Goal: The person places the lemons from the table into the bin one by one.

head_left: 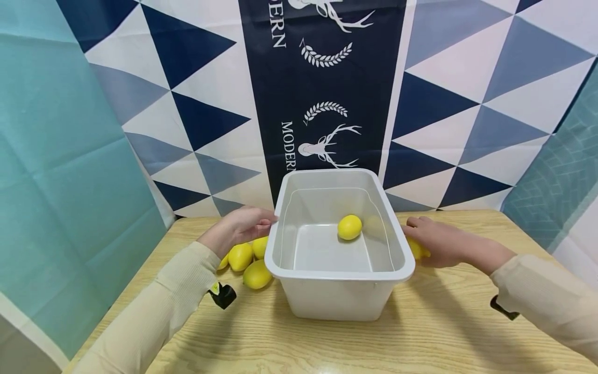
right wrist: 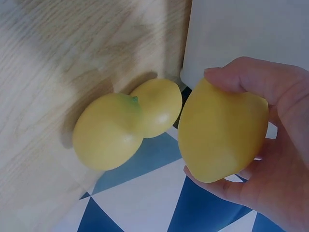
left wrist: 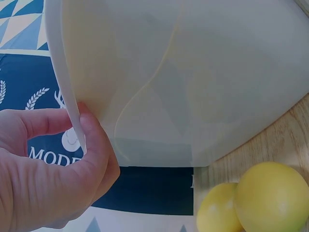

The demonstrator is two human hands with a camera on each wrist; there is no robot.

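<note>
Nearest the camera, a cream left sleeve [head_left: 154,306] crosses the lower left of the table [head_left: 219,348], whose left edge runs along just outside it. Beyond the cuff, a group of lemons [head_left: 256,274] lies on the wood near the bin's left side, partly hidden by the wrist and the rim. Above them the left hand [head_left: 245,223] pinches the rim, thumb and fingers on opposite faces of the thin wall.

Next comes the pale gray bin [head_left: 336,297], upright, its open top facing up between the two hands. One lemon [head_left: 350,227] rests inside on the floor, toward the right wall, with bare floor to its left and in front. Wood shows before the bin; behind it hangs the patterned cloth [head_left: 327,78].

Outside the right wall, the right hand [head_left: 441,241] is clamped around another lemon [right wrist: 222,130], thumb on one side and fingers on the other, just beside the bin. Two further lemons [right wrist: 107,133] sit on the table near that hand; whether they touch each other I cannot tell. A right sleeve [head_left: 551,296] reaches in from the right edge.
</note>
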